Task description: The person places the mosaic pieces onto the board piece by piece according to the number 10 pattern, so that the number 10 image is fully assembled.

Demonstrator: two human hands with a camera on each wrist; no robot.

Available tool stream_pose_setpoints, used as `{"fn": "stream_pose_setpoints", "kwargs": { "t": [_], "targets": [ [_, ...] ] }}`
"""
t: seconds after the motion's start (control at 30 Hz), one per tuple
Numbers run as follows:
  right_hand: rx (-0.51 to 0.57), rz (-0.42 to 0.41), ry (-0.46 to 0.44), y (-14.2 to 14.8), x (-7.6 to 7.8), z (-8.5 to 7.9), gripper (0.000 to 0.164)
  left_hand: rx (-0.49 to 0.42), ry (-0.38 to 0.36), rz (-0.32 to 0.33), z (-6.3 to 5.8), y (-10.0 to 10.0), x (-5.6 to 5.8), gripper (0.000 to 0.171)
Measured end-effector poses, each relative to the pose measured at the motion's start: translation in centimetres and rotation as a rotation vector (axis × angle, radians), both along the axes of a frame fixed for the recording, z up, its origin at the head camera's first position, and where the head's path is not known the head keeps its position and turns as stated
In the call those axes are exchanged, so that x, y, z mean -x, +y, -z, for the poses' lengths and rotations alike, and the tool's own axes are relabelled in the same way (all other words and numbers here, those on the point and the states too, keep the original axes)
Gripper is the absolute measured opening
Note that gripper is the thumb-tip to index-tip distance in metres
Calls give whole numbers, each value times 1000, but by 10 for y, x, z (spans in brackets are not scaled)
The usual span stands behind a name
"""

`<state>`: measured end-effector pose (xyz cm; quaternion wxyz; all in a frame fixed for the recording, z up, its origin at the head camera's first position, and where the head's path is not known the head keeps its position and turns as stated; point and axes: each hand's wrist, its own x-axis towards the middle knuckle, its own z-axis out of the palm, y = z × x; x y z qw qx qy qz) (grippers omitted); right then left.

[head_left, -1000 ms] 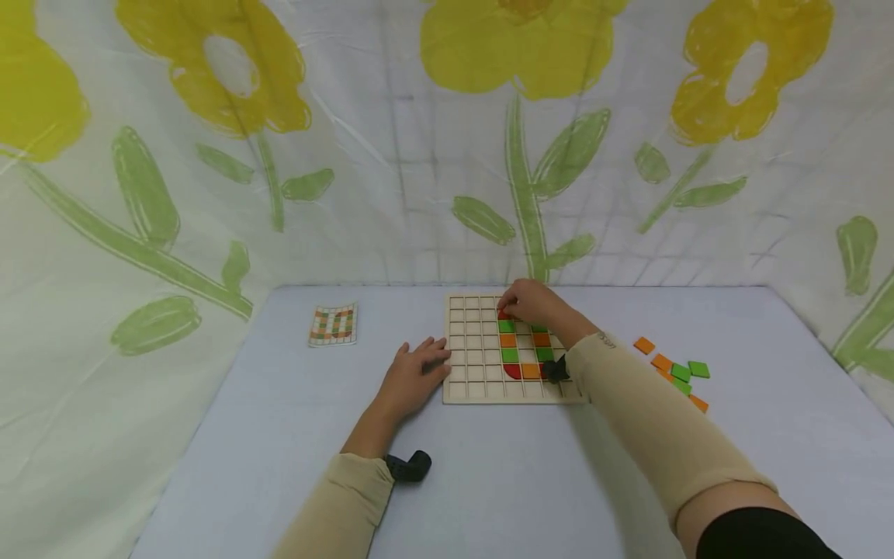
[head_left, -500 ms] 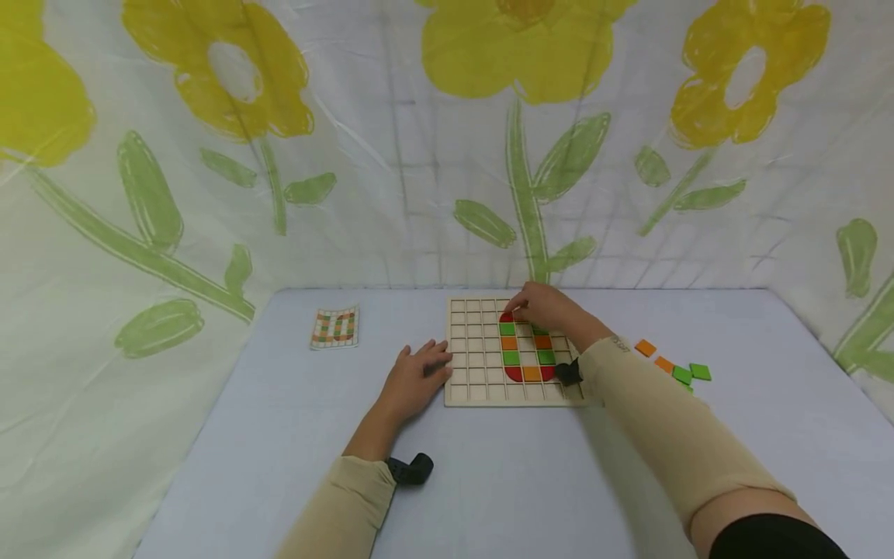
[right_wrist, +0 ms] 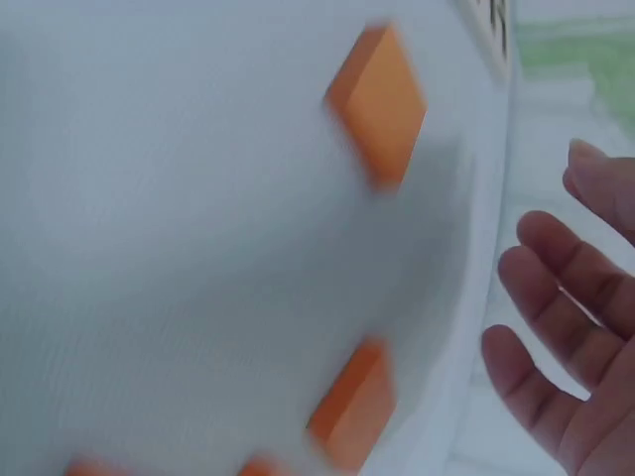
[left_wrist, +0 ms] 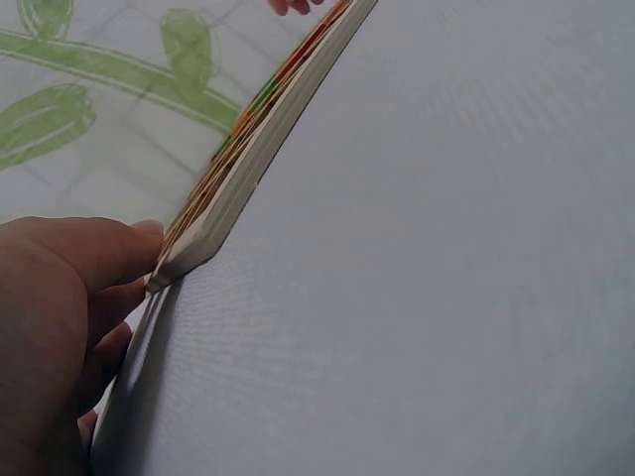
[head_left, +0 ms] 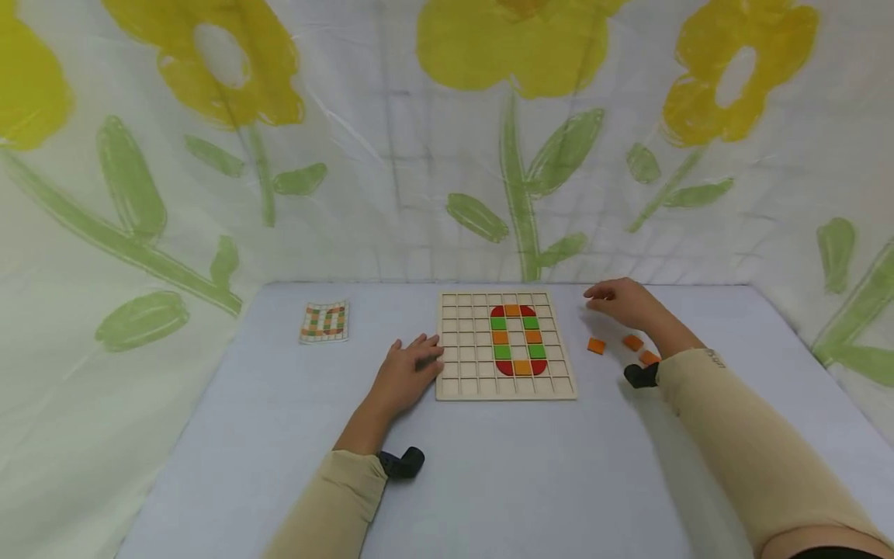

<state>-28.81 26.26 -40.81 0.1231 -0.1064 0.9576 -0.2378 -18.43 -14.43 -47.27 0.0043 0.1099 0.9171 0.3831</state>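
Note:
A pale wooden grid board (head_left: 461, 349) lies on the table. On it, red rounded corner tiles (head_left: 504, 367), green square tiles (head_left: 502, 352) and orange square tiles (head_left: 522, 367) form an upright ring with bare cells inside. My left hand (head_left: 405, 378) rests at the board's left edge, its fingertips touching the rim; in the left wrist view, the thumb (left_wrist: 109, 248) lies against the board's corner. To the right of the board, my right hand (head_left: 624, 301) is raised over the table with loose fingers and nothing in it. Below it lie loose orange tiles (head_left: 596, 345).
A small pattern card (head_left: 324, 321) with a coloured grid lies at the back left. In the right wrist view, several orange tiles (right_wrist: 382, 109) are scattered on the white table (right_wrist: 179, 198). A flowered cloth (head_left: 377, 178) hangs behind the table. My right forearm covers part of the tabletop.
My right hand has left the top of the ring and moved right, off the board. An orange tile now shows between the top red corners. My left hand has stayed at the board's edge.

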Motion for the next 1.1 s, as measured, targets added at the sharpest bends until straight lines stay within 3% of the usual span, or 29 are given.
{"fn": "stream_pose_setpoints", "kwargs": {
  "t": [0.13,0.33,0.5,0.8,0.97,1.1],
  "targets": [
    [-9,23,-33,28,-10,6,45,9,4,2,-1,0,0,35],
    [-7,12,-109,36,-23,13,60,17,0,-3,0,-2,0,35],
    [12,-27,-123,23,-29,17,56,20,4,-1,0,-1,-1,36],
    [11,-95,-135,-8,-34,20,27,4,8,-6,1,-2,-1,35],
    [-42,-129,-67,-18,-32,20,31,-8,19,11,0,-3,-1,35],
    [-54,-92,-44,-24,-30,18,39,-6,41,33,2,-3,2,35]
  ]
}}
